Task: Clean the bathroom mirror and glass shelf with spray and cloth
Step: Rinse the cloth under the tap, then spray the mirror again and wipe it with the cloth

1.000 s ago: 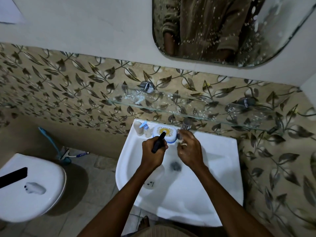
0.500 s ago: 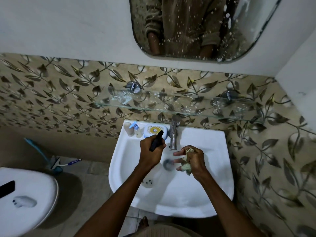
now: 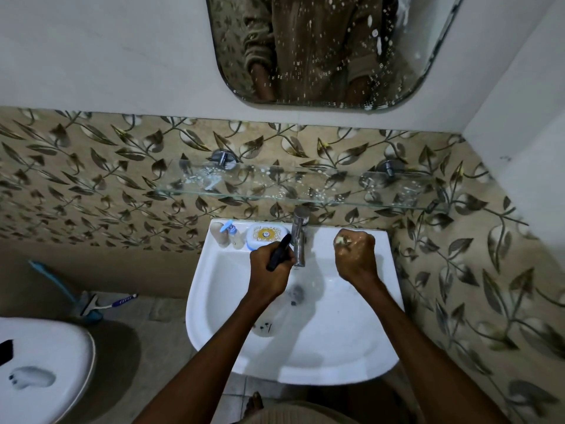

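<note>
The spotted mirror hangs on the wall above the glass shelf, which is speckled with white marks. My left hand grips a clear spray bottle by its black nozzle head, just left of the tap; the bottle body hangs below my hand over the basin. My right hand is a tight fist over the sink's right rear, squeezing a small wet cloth that shows only at the thumb side.
The white sink has a chrome tap, a soap dish and small bottles along its back rim. A toilet stands at lower left, with a brush and squeegee on the floor.
My right hand has moved from near the tap and drain to the sink's right rear and clenched around the cloth. My left hand stays put with the bottle.
</note>
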